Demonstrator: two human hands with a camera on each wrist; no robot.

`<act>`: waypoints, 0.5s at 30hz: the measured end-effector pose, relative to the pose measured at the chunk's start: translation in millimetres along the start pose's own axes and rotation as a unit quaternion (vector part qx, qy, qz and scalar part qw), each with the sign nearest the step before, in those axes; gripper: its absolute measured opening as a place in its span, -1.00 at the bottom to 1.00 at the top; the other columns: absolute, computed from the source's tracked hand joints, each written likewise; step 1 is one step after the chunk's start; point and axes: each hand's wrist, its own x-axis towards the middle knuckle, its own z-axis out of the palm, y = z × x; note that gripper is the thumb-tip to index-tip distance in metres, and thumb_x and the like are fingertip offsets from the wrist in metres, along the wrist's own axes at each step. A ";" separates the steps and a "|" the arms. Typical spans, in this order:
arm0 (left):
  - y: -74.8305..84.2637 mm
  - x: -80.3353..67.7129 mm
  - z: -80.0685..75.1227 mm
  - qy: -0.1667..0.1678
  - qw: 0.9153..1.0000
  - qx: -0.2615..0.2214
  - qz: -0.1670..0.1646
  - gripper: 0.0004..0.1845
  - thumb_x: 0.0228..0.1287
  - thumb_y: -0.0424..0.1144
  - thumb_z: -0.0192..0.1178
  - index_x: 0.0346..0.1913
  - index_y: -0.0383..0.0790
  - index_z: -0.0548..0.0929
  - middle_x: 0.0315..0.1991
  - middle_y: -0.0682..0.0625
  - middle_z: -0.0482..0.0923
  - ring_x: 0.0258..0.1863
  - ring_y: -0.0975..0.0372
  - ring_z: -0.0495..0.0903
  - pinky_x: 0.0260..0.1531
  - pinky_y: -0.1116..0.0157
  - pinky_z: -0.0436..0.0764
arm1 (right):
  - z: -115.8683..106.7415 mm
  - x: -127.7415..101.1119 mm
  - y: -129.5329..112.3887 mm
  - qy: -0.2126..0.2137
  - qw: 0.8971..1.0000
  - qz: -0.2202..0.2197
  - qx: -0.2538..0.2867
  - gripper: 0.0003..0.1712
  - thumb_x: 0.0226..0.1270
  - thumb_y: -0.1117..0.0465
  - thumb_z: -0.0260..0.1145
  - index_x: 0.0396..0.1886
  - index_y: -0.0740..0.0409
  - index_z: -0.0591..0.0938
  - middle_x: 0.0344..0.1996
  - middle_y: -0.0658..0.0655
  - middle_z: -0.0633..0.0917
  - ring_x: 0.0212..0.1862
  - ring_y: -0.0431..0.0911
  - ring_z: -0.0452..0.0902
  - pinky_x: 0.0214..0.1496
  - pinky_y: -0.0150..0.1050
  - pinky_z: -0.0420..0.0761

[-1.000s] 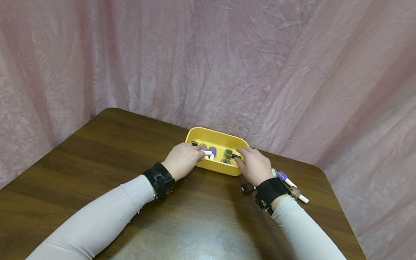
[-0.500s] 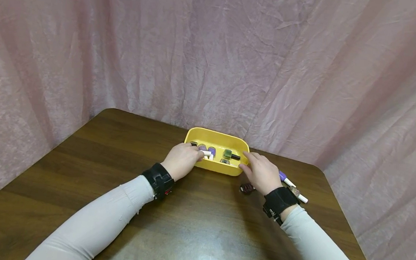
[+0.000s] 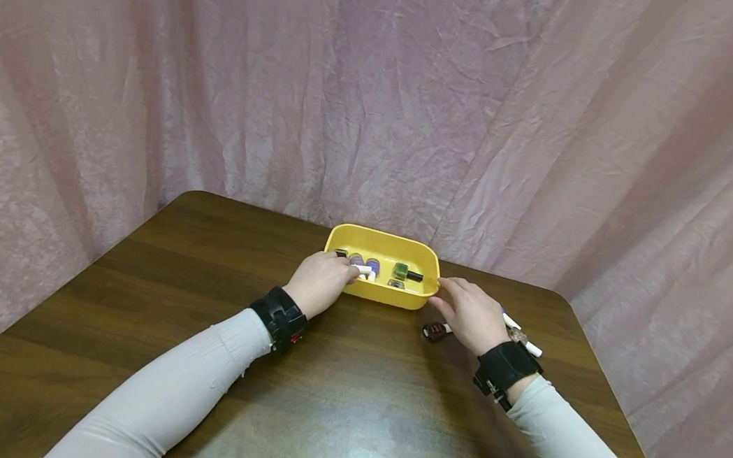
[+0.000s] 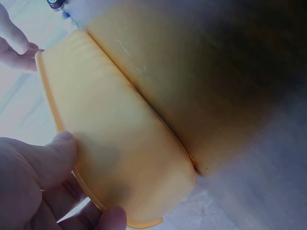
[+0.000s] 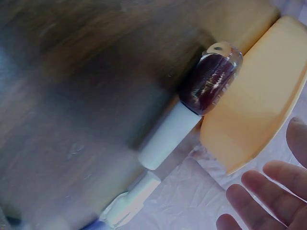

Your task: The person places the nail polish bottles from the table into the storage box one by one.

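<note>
A yellow tray stands at the far middle of the table. My left hand grips its left end, with the thumb pressed on the outer wall and the fingers over the rim. Inside lie a green nail polish bottle with a black cap and purple bottles. My right hand hovers just right of the tray with relaxed fingers and holds nothing. Below it a dark red bottle with a white cap lies on the table beside the tray.
More bottles with white caps lie on the wooden table to the right of my right hand, near the table's right edge; one cap shows in the right wrist view. A pink cloth hangs behind the table.
My right hand has come out of the tray and moved right and back toward me, leaving the green bottle inside. The left hand has stayed on the tray's left end.
</note>
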 end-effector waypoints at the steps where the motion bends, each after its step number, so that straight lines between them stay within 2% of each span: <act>1: 0.1 -0.1 0.1 0.001 1.000 0.000 0.000 -0.88 0.50 -0.21 0.44 -0.02 -0.08 0.90 -0.18 0.02 0.82 -0.21 0.09 0.73 -0.11 0.11 0.70 | -0.3 -1.4 0.3 0.000 1.000 0.001 -0.002 -0.49 0.57 0.00 0.49 0.33 0.20 0.74 0.21 0.22 0.78 0.23 0.20 0.73 0.17 0.23 0.72; 15: 0.2 0.2 0.7 -0.004 1.000 0.000 -0.004 -0.86 0.49 -0.24 0.44 0.00 -0.09 0.90 -0.15 0.02 0.83 -0.18 0.08 0.74 -0.08 0.09 0.70 | -4.2 -10.6 7.5 -0.011 1.000 0.005 -0.015 -0.47 0.53 0.00 0.54 0.31 0.22 0.75 0.20 0.24 0.79 0.21 0.21 0.74 0.13 0.24 0.74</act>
